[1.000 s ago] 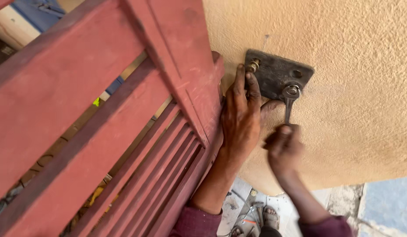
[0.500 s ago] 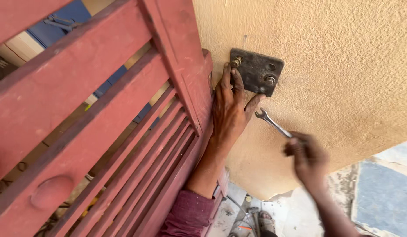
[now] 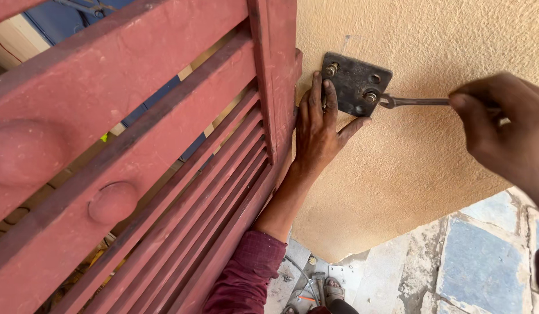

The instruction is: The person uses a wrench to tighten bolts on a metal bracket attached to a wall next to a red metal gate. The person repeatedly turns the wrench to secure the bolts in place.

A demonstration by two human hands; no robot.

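A dark metal bracket plate (image 3: 352, 74) is bolted to the rough tan wall (image 3: 432, 157) beside a red slatted gate (image 3: 135, 151). My left hand (image 3: 320, 131) lies flat against the wall, fingers spread, with fingertips on the plate's left edge and the thumb under it. My right hand (image 3: 503, 131) grips the handle of a slim metal spanner (image 3: 417, 102). The spanner lies level, its jaw set on the plate's lower right bolt (image 3: 370, 96). Another bolt (image 3: 331, 69) sits at the plate's upper left.
The red gate fills the left half of the view, its post touching the wall next to the plate. Below, stone paving (image 3: 484, 261) shows at right. Tools and a sandalled foot (image 3: 333, 289) are on the ground beneath my left sleeve.
My right hand has come back up from lower right and put the spanner's jaw on the lower right bolt, now level. My left hand stays on the plate.
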